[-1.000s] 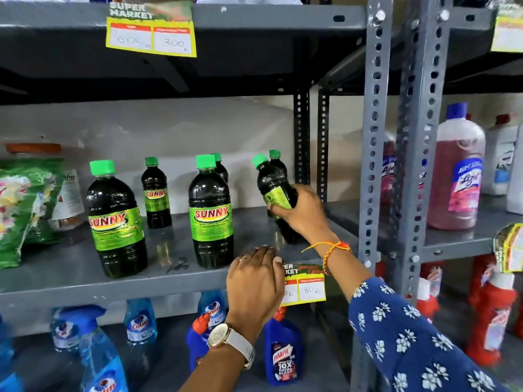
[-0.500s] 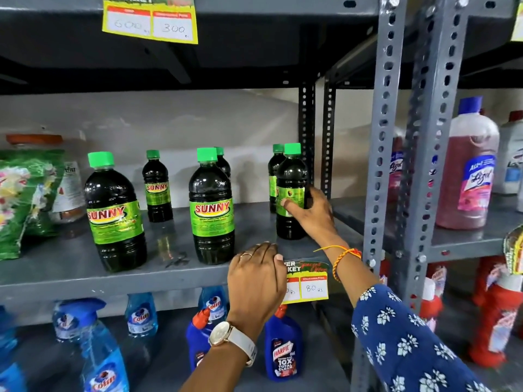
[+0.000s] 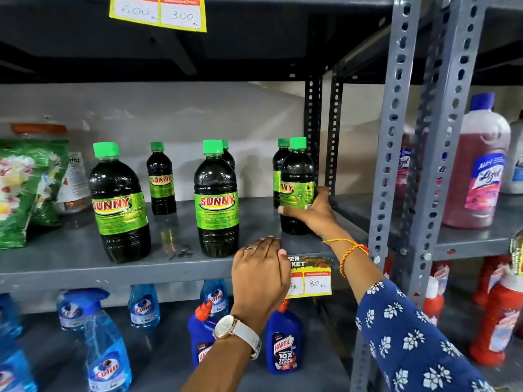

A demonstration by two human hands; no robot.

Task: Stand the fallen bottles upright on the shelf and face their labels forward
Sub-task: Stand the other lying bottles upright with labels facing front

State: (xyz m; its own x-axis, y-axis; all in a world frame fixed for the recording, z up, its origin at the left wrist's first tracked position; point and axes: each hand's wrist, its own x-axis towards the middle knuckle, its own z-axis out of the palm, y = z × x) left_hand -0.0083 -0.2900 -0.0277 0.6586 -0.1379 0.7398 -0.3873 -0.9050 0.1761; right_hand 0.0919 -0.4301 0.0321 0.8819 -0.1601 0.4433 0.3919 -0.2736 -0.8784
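Note:
Several dark Sunny bottles with green caps stand upright on the grey middle shelf (image 3: 70, 264). My right hand (image 3: 312, 213) wraps the lower part of the rightmost front bottle (image 3: 297, 176), which stands upright with its label turned partly to the left. Another small bottle (image 3: 278, 162) stands just behind it. Two large bottles (image 3: 119, 205) (image 3: 216, 199) face forward at the front, a small one (image 3: 160, 179) stands behind. My left hand (image 3: 260, 275) rests fingers down on the shelf's front edge, holding nothing.
A green packet (image 3: 25, 188) lies at the shelf's left. Grey perforated uprights (image 3: 396, 137) stand right of the held bottle. Pink Lizol bottles (image 3: 478, 168) fill the neighbouring shelf. Blue Colin sprays (image 3: 107, 355) and Harpic bottles (image 3: 284, 343) stand below. A yellow price tag (image 3: 314, 281) hangs by my left hand.
The rightmost bottle went from tilted in my right hand to standing on the shelf. Its label has since turned toward the front. My left hand has stayed on the shelf edge.

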